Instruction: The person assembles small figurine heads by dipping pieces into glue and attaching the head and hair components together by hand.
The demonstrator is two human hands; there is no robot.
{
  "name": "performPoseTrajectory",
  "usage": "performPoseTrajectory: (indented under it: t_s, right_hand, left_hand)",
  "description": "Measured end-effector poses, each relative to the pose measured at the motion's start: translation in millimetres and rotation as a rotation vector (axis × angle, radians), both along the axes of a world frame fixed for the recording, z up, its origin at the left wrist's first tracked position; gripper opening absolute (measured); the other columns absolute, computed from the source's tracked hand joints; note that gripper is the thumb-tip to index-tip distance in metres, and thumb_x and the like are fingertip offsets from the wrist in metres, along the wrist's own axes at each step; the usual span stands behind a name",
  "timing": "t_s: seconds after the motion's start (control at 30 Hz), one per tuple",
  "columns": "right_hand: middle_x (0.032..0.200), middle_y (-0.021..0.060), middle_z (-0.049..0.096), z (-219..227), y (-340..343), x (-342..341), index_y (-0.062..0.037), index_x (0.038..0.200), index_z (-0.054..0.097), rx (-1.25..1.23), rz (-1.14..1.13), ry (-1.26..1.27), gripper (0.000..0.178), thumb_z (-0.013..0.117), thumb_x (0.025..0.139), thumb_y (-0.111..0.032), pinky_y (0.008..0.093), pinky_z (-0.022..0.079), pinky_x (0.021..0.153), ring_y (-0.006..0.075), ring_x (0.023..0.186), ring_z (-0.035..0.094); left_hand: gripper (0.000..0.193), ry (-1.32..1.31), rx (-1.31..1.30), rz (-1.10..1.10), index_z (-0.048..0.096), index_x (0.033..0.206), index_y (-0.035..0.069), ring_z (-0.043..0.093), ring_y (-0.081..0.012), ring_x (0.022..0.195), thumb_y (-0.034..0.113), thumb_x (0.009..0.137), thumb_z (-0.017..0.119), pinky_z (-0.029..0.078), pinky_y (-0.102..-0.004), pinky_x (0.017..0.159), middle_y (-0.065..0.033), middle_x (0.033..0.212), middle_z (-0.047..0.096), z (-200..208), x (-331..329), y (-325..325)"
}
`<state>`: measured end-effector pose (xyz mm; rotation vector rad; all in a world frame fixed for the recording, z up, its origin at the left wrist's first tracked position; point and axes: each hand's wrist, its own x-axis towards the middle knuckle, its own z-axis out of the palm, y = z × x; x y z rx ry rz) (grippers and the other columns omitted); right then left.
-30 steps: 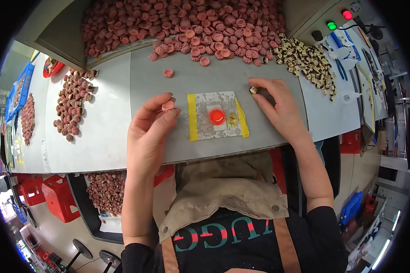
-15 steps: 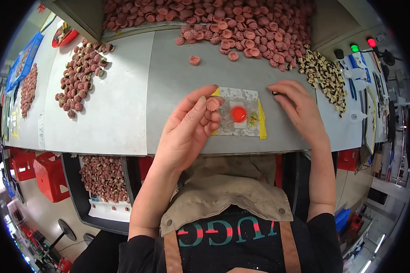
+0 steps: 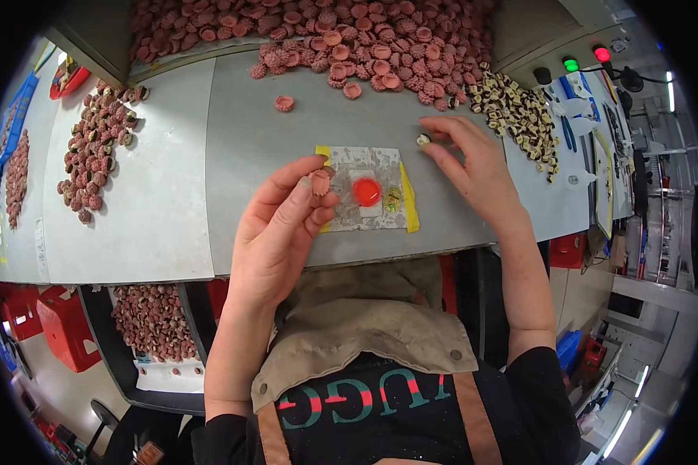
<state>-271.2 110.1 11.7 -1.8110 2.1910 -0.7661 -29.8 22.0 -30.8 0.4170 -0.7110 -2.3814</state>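
Pink cup (image 3: pixel 320 184) sits pinched in the left hand (image 3: pixel 273 242), just left of the round red thing (image 3: pixel 367 192) and nearer it than the right hand (image 3: pixel 475 172), whose fingertips pinch a cream piece (image 3: pixel 422 140).

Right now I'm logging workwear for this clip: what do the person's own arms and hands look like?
The left hand and right hand are bare, without gloves; no watch or bracelet shows. The forearms are uncovered too, below black sleeves that end near the elbows.
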Motion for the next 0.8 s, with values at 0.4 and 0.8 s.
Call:
performPoseTrajectory:
  t_s: [0.4,0.8]
  right_hand:
    - [0.086,0.0105,0.056,-11.3,-1.3,-2.1,-0.0033,0.092,0.058,-0.063,0.112,0.181,0.011,0.059,0.084,-0.010,0.0351,0.046,0.070,0.0289,0.081,0.056]
    - [0.092,0.0105,0.057,-3.9,0.1,0.7,-0.0014,0.101,0.058,-0.007,0.169,0.189,0.018,0.059,0.084,-0.006,0.0327,0.045,0.075,0.0259,0.086,0.056]
  left_hand:
    - [0.032,-0.044,0.007,0.069,0.048,0.124,0.001,0.056,-0.0125,0.095,0.008,0.093,0.049,0.045,-0.0248,0.083,-0.0063,0.112,0.057,-0.9,8.4,2.9]
    - [0.033,-0.016,0.023,-0.004,0.047,0.124,0.000,0.056,-0.0120,0.095,0.014,0.095,0.050,0.045,-0.0243,0.083,-0.0044,0.108,0.057,1.2,4.7,-0.8]
